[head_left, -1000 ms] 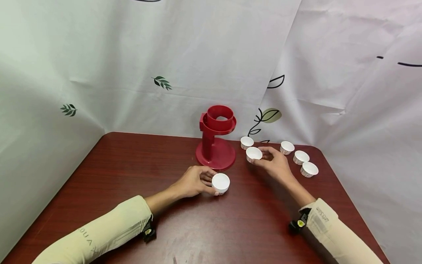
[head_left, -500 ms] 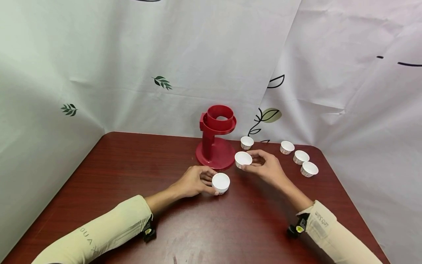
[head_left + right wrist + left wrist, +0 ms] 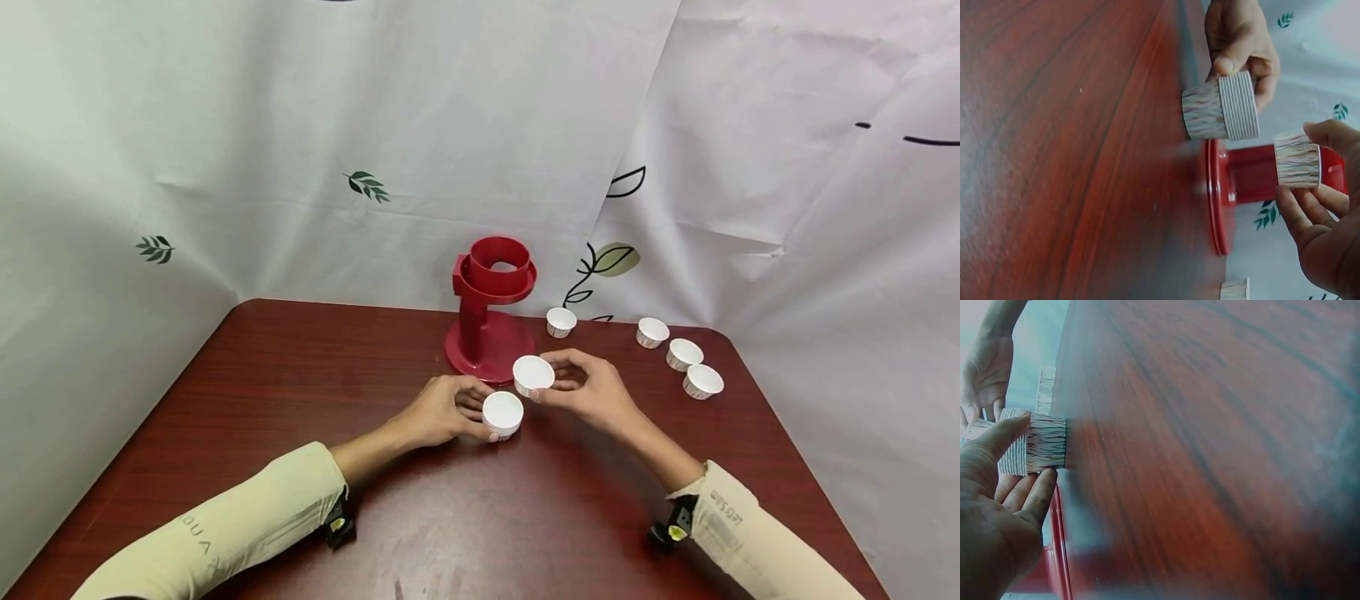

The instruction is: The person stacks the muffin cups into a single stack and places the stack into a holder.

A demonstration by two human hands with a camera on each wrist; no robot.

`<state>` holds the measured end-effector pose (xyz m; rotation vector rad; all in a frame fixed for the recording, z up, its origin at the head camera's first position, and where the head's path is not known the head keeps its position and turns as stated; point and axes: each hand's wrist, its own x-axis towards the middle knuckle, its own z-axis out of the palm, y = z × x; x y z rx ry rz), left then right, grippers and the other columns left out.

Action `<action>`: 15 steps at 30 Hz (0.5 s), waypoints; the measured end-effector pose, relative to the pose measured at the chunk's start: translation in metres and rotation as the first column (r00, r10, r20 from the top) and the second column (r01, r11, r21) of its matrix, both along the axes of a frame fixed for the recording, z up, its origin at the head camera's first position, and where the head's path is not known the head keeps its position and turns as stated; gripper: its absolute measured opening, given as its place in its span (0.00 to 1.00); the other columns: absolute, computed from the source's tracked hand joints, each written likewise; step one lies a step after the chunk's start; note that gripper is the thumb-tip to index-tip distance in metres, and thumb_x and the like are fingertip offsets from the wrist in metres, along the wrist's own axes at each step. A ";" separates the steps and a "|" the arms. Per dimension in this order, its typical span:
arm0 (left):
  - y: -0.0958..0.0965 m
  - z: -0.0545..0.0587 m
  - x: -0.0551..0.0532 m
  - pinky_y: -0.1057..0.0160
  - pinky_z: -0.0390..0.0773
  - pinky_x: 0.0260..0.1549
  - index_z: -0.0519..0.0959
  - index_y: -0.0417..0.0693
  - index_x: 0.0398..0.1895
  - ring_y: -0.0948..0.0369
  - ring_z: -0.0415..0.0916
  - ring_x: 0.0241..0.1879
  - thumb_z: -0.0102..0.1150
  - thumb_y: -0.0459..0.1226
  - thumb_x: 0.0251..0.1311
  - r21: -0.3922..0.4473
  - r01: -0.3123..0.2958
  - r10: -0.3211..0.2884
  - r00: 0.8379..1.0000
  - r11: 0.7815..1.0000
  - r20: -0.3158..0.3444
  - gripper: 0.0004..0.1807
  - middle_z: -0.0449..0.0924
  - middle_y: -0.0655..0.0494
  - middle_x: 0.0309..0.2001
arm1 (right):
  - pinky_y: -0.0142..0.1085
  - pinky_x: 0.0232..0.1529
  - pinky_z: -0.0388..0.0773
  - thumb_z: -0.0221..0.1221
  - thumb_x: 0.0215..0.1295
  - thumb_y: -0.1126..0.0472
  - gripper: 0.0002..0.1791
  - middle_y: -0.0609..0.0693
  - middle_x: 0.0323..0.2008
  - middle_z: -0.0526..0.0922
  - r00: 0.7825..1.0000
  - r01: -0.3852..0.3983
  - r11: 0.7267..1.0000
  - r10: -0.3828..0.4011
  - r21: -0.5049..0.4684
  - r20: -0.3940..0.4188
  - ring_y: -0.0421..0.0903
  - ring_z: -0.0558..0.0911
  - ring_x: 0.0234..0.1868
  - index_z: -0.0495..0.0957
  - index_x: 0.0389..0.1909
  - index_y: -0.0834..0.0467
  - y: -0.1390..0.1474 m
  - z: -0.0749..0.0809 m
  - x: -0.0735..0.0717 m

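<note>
My left hand (image 3: pixel 438 412) grips a nested stack of white paper baking cups (image 3: pixel 502 412) near the middle of the table. Several ribbed rims of the stack (image 3: pixel 1221 109) show one above another in the right wrist view, over a streaky coloured wall. Between thumb and fingers, my right hand (image 3: pixel 588 390) holds a single paper baking cup (image 3: pixel 533 375), mouth up. That cup (image 3: pixel 1297 161) is raised off the table, just beyond and to the right of the stack and a little higher than its top, with a small gap between them.
A red stand (image 3: pixel 495 346) with a ring-shaped holder on top stands behind the hands. One paper cup (image 3: pixel 561 323) sits right of it at the back edge. Three more, including the nearest cup (image 3: pixel 702 382), line the table's right side. A white patterned sheet (image 3: pixel 300 217) hangs behind.
My right hand has carried its cup left and toward me, from beside the back cup to close by the stack. My left hand has kept its place on the stack.
</note>
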<state>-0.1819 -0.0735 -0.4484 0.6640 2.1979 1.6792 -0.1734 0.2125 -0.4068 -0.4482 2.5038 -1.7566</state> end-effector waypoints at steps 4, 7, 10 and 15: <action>0.000 0.001 0.000 0.60 0.96 0.52 0.87 0.33 0.58 0.58 0.93 0.48 0.88 0.26 0.50 0.001 0.005 -0.005 1.000 1.000 -0.005 0.30 0.93 0.39 0.51 | 0.30 0.57 0.93 0.82 0.60 0.68 0.31 0.63 0.57 0.92 0.998 -0.062 0.998 0.062 -0.018 -0.013 0.42 0.93 0.51 0.85 0.64 0.65 -0.006 0.000 0.003; 0.000 0.001 0.000 0.59 0.96 0.53 0.87 0.33 0.58 0.57 0.94 0.48 0.88 0.26 0.50 0.001 0.010 -0.010 1.000 1.000 -0.011 0.30 0.93 0.39 0.50 | 0.31 0.57 0.93 0.82 0.59 0.70 0.31 0.64 0.56 0.92 0.994 -0.109 0.994 0.109 -0.026 -0.023 0.42 0.92 0.52 0.85 0.64 0.65 -0.009 0.000 0.005; 0.000 0.000 -0.001 0.58 0.96 0.53 0.86 0.32 0.59 0.57 0.93 0.48 0.88 0.26 0.51 -0.003 0.013 -0.013 1.000 1.000 -0.010 0.30 0.93 0.39 0.50 | 0.30 0.57 0.93 0.82 0.59 0.70 0.31 0.63 0.56 0.92 0.990 -0.140 0.990 0.139 -0.018 -0.036 0.42 0.91 0.51 0.85 0.64 0.66 -0.012 -0.002 0.006; 0.001 -0.001 -0.001 0.58 0.96 0.54 0.85 0.31 0.60 0.58 0.93 0.48 0.87 0.25 0.50 -0.005 0.010 -0.010 1.000 1.000 0.001 0.31 0.93 0.38 0.51 | 0.32 0.57 0.94 0.82 0.59 0.70 0.31 0.62 0.55 0.92 0.986 -0.159 0.987 0.159 0.000 -0.044 0.42 0.91 0.52 0.86 0.64 0.65 -0.014 -0.006 0.006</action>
